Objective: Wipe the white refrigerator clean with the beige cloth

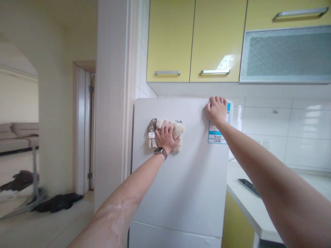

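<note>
Yellow cabinets (218, 38) hang just above the fridge (178, 186), with a frosted panel (287, 55) to their right. A pale doorpost (112, 103) stands close along the fridge's left side; beyond it, a sofa (19, 140) and a dark heap (58, 202) on the floor are seen. To the right, a worktop (248, 210) carries a dark flat phone (248, 186), partly covered by the right forearm. The right hand and forearm also hide part of the blue-and-white sticker (217, 138) on the door.

The fridge stands upright, long axis vertical, door facing the camera. The cloth (178, 130) lies against the upper door, left of centre, just below and left of the lettering; bunched up, its long axis is hard to tell, and its white tag (152, 135) sits at the left end.

The left hand (167, 137), a round watch (160, 152) at its wrist, is spread with parted fingers, pressing the cloth to the door. The right hand (217, 108) is bent at the fridge's top right edge; whether its fingertips grip there cannot be told.

The cloth is cream, fluffy and thick, with a patterned brown patch. The door is smooth and white with rounded corners, the cabinets glossy with metal bar handles, the wall (269, 125) white tile.
</note>
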A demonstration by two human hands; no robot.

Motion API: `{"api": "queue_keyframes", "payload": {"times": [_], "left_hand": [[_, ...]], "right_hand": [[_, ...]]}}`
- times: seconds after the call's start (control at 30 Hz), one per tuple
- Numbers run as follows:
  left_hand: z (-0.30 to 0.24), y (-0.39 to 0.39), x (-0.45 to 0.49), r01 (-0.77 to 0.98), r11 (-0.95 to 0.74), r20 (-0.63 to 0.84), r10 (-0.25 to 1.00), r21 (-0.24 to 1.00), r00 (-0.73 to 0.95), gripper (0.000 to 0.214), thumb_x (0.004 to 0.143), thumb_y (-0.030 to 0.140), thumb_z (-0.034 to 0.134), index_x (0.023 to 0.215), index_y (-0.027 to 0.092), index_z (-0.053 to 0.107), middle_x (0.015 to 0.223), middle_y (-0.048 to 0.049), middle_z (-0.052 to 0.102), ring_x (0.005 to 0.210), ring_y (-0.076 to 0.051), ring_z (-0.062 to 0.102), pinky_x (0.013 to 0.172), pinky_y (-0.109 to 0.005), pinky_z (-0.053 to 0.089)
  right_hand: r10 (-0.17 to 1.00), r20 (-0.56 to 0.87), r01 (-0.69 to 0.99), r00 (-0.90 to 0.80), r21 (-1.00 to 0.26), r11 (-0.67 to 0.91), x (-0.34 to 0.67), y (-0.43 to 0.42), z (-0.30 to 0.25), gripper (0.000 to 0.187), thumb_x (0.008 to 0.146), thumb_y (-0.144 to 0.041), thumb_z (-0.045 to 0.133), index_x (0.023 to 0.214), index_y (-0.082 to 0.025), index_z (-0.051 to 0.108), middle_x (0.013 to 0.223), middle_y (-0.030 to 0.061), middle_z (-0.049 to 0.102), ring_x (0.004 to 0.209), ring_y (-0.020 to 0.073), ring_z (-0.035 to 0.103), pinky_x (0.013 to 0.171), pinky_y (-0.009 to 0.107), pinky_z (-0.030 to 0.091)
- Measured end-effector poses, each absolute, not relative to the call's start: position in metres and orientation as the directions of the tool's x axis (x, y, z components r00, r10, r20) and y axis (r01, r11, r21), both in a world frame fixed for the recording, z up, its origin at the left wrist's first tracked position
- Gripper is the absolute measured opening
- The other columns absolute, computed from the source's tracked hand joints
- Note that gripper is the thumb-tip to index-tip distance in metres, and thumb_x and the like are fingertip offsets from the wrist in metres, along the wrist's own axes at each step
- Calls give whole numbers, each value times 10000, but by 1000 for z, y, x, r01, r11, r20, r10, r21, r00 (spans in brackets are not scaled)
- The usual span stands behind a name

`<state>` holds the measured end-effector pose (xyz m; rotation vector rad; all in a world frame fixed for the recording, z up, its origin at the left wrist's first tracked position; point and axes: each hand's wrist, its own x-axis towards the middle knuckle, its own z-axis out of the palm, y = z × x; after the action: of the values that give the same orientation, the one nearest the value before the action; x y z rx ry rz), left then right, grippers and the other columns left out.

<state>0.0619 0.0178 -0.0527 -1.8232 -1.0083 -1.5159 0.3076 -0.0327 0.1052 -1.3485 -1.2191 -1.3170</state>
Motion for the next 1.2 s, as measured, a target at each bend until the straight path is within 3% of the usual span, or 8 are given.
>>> {"api": "queue_keyframes", "payload": {"times": [0.57,1.2], "left_hand": [[-54,23,63,830,-558,990,130,27,55,604,823,506,613,1350,213,573,1483,-137,528,1456,-360,353,1126,-580,290],[-55,23,63,834,-550,989,138,37,47,584,803,517,626,1306,223,599,1471,-144,537,1437,-379,376,1115,-572,297]], "right_hand": [[39,998,990,-43,48,-134,310,-29,106,350,940,-298,324,1085,-177,618,1110,148,623,1135,316,498,1049,517,320],[32,999,992,-40,44,-120,311,-27,107,354,942,-300,323,1092,-184,622,1139,148,623,1154,318,497,1047,529,330]]}}
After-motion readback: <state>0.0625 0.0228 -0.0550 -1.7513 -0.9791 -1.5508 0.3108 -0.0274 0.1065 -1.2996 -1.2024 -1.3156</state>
